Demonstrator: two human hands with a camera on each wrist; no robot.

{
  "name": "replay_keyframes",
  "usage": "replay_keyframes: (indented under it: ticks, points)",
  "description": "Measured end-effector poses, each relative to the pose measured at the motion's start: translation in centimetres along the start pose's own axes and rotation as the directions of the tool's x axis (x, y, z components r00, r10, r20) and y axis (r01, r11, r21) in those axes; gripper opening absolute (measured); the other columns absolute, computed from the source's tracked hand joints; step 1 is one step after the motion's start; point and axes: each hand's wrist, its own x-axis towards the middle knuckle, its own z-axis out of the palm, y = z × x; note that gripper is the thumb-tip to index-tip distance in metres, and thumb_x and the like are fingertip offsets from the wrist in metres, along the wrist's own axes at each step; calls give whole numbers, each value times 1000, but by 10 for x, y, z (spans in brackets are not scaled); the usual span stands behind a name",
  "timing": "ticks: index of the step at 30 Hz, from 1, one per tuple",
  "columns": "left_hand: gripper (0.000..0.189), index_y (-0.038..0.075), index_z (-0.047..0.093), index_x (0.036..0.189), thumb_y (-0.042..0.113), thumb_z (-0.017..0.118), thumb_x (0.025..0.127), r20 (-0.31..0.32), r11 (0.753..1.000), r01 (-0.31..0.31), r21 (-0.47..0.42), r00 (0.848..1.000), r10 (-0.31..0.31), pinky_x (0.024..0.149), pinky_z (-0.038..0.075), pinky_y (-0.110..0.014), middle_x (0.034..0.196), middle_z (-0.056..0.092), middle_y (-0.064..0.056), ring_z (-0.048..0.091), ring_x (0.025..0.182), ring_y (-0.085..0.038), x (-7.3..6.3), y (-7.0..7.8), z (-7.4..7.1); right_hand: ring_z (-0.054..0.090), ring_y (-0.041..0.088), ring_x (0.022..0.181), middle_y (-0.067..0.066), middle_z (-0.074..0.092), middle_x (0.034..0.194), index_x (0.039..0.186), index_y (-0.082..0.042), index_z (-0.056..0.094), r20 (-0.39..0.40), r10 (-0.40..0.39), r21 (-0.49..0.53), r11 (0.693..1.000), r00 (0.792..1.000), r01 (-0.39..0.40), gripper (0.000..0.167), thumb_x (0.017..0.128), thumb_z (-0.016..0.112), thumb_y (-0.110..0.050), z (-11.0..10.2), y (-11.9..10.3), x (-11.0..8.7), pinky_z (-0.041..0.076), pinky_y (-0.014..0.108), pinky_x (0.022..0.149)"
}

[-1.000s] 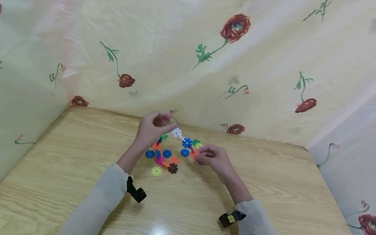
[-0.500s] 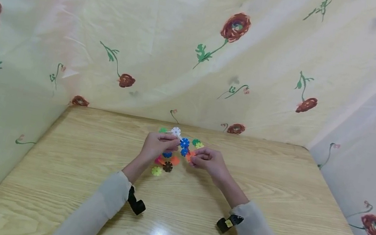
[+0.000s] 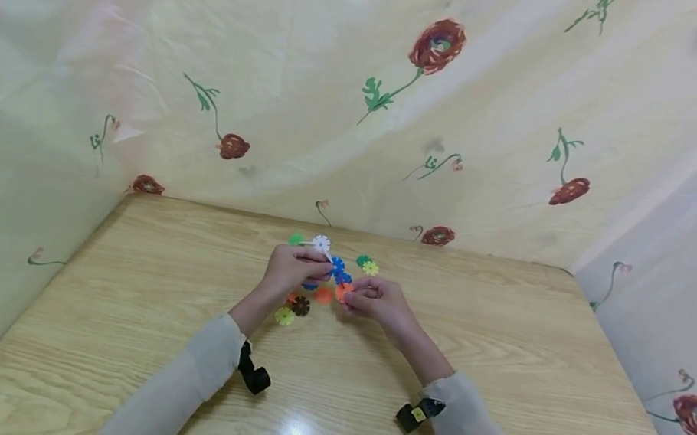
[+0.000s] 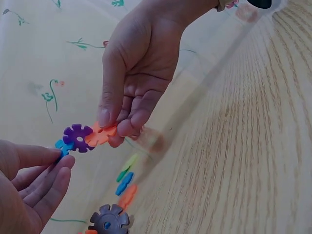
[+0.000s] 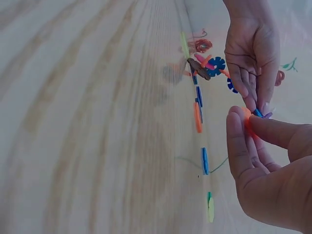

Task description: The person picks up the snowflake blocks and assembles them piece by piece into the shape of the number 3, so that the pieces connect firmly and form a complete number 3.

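Observation:
Slotted plastic flower discs are joined into a colourful chain between my two hands. My left hand point(image 3: 291, 273) pinches a blue disc point(image 4: 63, 147) between thumb and fingers. My right hand point(image 3: 380, 304) pinches an orange disc point(image 4: 101, 135) at the chain's right end. A purple disc point(image 4: 77, 138) sits between those two, slotted against the orange one. In the head view a white disc point(image 3: 320, 243) and a green disc point(image 3: 296, 239) rise behind my left hand. A brown disc point(image 3: 301, 306) hangs below it, and the chain between is partly hidden by the hand.
Loose discs lie on the wooden table point(image 3: 322, 368): a dark green one point(image 3: 363, 260) and a yellow one point(image 3: 371, 268) behind my right hand, and an orange one point(image 3: 324, 296) between the hands. A flowered cloth point(image 3: 315, 87) encloses the back and sides.
My left hand has come down from near the white disc to pinch a blue one further along. My right hand has moved slightly left with the orange disc, and the chain has shifted left.

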Motion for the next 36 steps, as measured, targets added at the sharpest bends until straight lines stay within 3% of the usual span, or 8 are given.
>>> replay_keyframes:
  ticks: [9,15,19,27,30,33,36]
  points:
    - [15,2,80,99,9,82,87,2,996,30,89,1000,-30,85,63,-45,95,79,-13,77,78,-18,5,1,-2,75,18,83,19,77,99,116,9,65,17,51,-101,994,999,-49,24,97,67,-5,-8,-3,7,64,35,80]
    - [16,3,81,99,8,84,84,-7,983,-12,184,1000,14,78,65,-38,95,79,-12,76,75,-14,13,1,-8,74,25,85,20,75,100,114,7,68,-30,-11,-279,960,1000,2,23,98,67,-9,-20,-11,21,64,38,80]
    - [18,5,81,102,10,83,85,7,974,-12,226,1000,11,79,64,-37,99,79,-11,74,74,-9,17,1,-12,71,27,87,20,73,101,114,4,70,25,-66,-446,892,998,70,22,97,68,-8,-23,-14,31,62,37,75]
    - [17,5,81,103,11,82,87,30,967,10,256,999,-18,83,64,-39,97,79,-11,73,74,-10,26,7,-14,63,14,75,15,73,93,125,0,70,152,-99,-690,701,983,177,35,91,74,-6,-14,-17,57,52,22,64]
    - [18,5,81,103,13,82,87,58,966,9,259,998,-25,82,64,-37,97,79,-10,73,75,-10,30,9,-13,59,14,69,14,72,87,124,2,71,147,-95,-738,652,985,173,34,90,75,-4,-10,-18,64,46,21,60]
    - [17,6,81,102,14,82,87,84,961,-6,278,996,-18,78,64,-33,96,79,-9,73,74,-10,32,9,-12,60,15,71,14,73,88,117,1,74,134,-101,-780,603,986,168,28,90,75,-3,-5,-17,68,47,21,62]
    - [16,6,81,101,14,82,87,106,951,-43,307,994,11,73,63,-30,93,78,-9,71,73,-10,33,6,-10,64,18,78,15,74,92,109,1,76,106,-103,-788,598,989,147,22,88,77,-3,-3,-17,67,54,26,69]
